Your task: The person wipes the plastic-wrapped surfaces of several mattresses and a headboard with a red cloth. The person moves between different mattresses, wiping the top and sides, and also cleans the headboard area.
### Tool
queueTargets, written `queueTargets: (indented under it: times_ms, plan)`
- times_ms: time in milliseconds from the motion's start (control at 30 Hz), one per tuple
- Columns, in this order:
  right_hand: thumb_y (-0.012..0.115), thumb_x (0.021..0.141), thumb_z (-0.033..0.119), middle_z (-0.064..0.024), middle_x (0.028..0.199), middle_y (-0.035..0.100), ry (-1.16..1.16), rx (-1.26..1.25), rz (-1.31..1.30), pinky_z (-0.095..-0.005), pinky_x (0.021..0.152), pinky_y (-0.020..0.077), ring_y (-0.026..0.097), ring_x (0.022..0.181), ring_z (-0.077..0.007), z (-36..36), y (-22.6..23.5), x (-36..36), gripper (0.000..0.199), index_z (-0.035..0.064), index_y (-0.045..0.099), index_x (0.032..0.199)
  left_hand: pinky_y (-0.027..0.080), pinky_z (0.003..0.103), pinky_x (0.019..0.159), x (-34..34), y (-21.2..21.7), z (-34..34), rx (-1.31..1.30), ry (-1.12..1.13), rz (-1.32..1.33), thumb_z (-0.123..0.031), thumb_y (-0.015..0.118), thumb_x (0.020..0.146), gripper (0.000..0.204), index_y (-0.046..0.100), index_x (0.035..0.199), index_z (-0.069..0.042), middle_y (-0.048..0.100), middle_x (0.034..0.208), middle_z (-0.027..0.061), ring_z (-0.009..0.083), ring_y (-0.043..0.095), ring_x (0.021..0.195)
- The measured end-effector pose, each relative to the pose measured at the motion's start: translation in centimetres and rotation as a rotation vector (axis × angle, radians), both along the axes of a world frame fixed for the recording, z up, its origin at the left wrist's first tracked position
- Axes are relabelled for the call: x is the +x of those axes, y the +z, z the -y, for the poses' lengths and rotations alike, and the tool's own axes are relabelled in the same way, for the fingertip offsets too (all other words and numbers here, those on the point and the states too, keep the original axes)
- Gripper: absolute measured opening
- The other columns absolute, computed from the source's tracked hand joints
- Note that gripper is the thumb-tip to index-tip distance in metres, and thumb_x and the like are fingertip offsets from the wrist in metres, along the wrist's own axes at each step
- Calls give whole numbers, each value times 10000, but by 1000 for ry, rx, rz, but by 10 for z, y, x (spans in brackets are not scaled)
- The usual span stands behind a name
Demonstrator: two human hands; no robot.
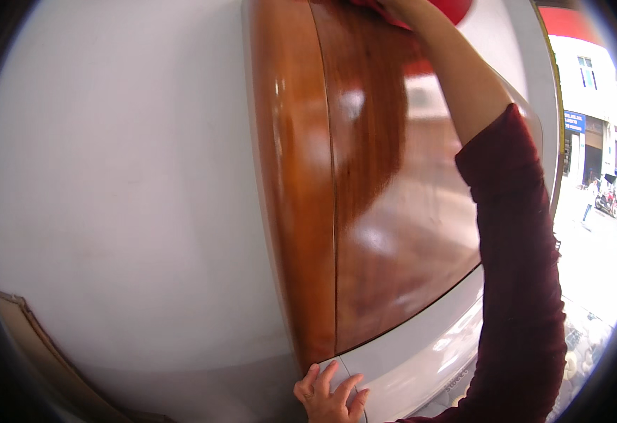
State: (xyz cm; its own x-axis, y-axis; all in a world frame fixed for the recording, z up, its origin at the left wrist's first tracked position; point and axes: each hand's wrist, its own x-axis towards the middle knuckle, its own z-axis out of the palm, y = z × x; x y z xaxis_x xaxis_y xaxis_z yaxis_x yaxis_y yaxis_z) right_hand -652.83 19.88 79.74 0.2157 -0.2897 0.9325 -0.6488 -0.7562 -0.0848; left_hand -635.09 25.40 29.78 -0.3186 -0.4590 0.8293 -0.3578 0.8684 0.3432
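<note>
My right arm reaches up across a glossy reddish-brown wood panel. Only part of my right hand shows at the upper edge of the picture, its fingers mostly cut off. Beside it, partly behind the wrist, is something smooth and red; its kind and whether the hand holds it are not clear. Low down, my left hand rests with spread fingers on the white lower strip, close to the panel's bottom left corner. Nothing shows in that hand.
A plain white wall fills the left side. A brown board-like edge stands at the lower left. On the right, beyond the panel, is a bright street with a building and a parked motorbike.
</note>
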Motion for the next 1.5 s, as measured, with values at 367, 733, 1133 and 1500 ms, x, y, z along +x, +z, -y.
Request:
queueTargets:
  times_ms: [367, 733, 1133, 1500]
  plan:
    - [638, 673, 156, -114, 941, 545, -181, -873, -553, -396, 677, 482, 545, 968, -299, 1, -215, 31, 173, 134, 597, 840, 306, 521, 987, -14, 2, 19, -127, -12, 73, -289, 565, 834, 248, 623, 960, -84, 518, 1217, 191, 363, 449, 1149]
    - [601, 824, 186, -105, 972, 668, -382, -664, 96, -368, 785, 489, 626, 920, -248, -16, -46, -198, 238, 175, 673, 1050, 368, 507, 963, 7, -24, 31, -295, 59, 39, -200, 536, 841, 189, 636, 847, -40, 571, 1128, 191, 369, 519, 1080]
    - [525, 829, 375, -231, 1291, 441, -1679, 387, 1022, -448, 964, 397, 462, 1160, -411, -86, -410, -484, 529, 78, 464, 1263, 316, 564, 982, 10, 25, 32, -86, 59, 139, -249, 484, 898, 258, 595, 849, -22, 523, 1195, 252, 429, 437, 1151]
    - [637, 620, 169, -165, 1058, 528, -1357, 170, 282, -472, 741, 461, 518, 907, -378, -101, -452, -194, 251, 42, 620, 835, 279, 487, 1029, 18, 0, 31, 102, -121, -27, -252, 208, 982, 425, 471, 1106, 58, 414, 1301, 216, 376, 344, 1252]
